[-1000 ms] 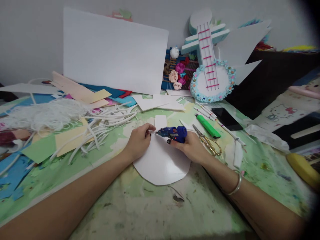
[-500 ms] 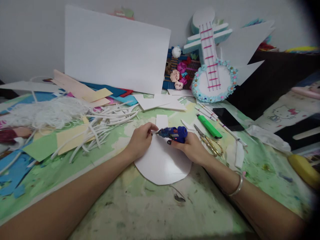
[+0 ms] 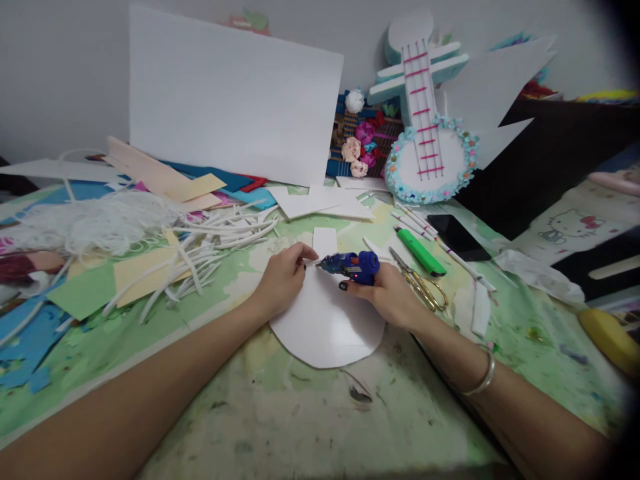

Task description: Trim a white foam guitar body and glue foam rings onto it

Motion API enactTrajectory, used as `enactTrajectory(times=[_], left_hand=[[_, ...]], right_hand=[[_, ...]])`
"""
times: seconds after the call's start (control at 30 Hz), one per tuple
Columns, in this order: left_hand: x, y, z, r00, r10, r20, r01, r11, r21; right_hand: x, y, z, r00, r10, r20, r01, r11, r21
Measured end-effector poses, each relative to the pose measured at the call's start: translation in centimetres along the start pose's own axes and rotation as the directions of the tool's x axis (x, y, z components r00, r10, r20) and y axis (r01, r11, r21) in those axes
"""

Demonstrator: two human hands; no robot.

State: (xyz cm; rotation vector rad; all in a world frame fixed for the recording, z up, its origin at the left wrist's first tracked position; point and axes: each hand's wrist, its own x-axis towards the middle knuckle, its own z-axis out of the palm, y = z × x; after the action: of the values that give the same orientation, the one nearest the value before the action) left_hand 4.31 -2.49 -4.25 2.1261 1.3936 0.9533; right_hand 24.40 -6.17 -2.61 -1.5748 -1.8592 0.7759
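Note:
A white guitar-shaped foam cut-out [image 3: 327, 320] lies flat on the paint-stained table [image 3: 300, 413], its narrow neck pointing away from me. My right hand [image 3: 390, 297] grips a small blue glue gun [image 3: 353, 265], nozzle aimed left at the spot where the neck meets the round body. My left hand [image 3: 283, 277] rests on the left edge of the cut-out, fingers curled and pinched right at the nozzle tip. A silver bangle sits on my right wrist.
Gold scissors [image 3: 423, 283], a green marker [image 3: 417, 252], glue sticks and a black phone [image 3: 455, 237] lie right of my hands. White foam strips [image 3: 210, 250] and coloured scraps pile up on the left. A big white sheet [image 3: 230, 93] and a decorated foam guitar [image 3: 430, 133] lean against the wall.
The glue gun and my right hand have shifted slightly to the right. My left hand stays pinched at the cut-out's edge.

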Motion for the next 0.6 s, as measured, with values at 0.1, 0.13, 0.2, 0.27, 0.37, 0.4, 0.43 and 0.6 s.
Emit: enactTrajectory(times=[0.1, 0.13, 0.2, 0.27, 0.37, 0.4, 0.43, 0.6], left_hand=[[0.0, -0.1, 0.1, 1.0, 0.006, -0.004, -0.006, 1.0, 0.003], [0.0, -0.2, 0.1, 1.0, 0.006, -0.004, -0.006, 1.0, 0.004], [0.0, -0.3, 0.2, 1.0, 0.006, -0.002, -0.006, 1.0, 0.004], [0.0, -0.3, 0.2, 1.0, 0.006, 0.001, -0.006, 1.0, 0.003], [0.0, -0.3, 0.2, 1.0, -0.008, 0.006, 0.008, 1.0, 0.005], [0.0, -0.2, 0.1, 1.0, -0.016, 0.009, 0.016, 1.0, 0.005], [0.0, -0.2, 0.1, 1.0, -0.023, 0.013, 0.023, 1.0, 0.006], [0.0, 0.2, -0.1, 0.999, -0.031, 0.016, 0.031, 1.0, 0.003]], right_hand=[[0.0, 0.2, -0.2, 1.0, -0.012, -0.01, 0.012, 1.0, -0.005], [0.0, 0.2, -0.2, 1.0, -0.015, -0.011, 0.015, 1.0, -0.007], [0.0, 0.3, -0.4, 1.0, -0.014, -0.012, 0.014, 1.0, -0.012], [0.0, 0.2, -0.6, 1.0, -0.007, -0.014, 0.007, 1.0, -0.018], [-0.1, 0.1, -0.9, 1.0, 0.006, -0.013, -0.006, 1.0, -0.026], [-0.2, 0.0, -1.0, 1.0, 0.012, -0.01, -0.012, 1.0, -0.028], [-0.2, 0.0, -1.1, 1.0, 0.019, -0.007, -0.019, 0.999, -0.03], [-0.2, 0.3, -1.6, 0.999, 0.041, -0.007, -0.041, 0.999, -0.031]])
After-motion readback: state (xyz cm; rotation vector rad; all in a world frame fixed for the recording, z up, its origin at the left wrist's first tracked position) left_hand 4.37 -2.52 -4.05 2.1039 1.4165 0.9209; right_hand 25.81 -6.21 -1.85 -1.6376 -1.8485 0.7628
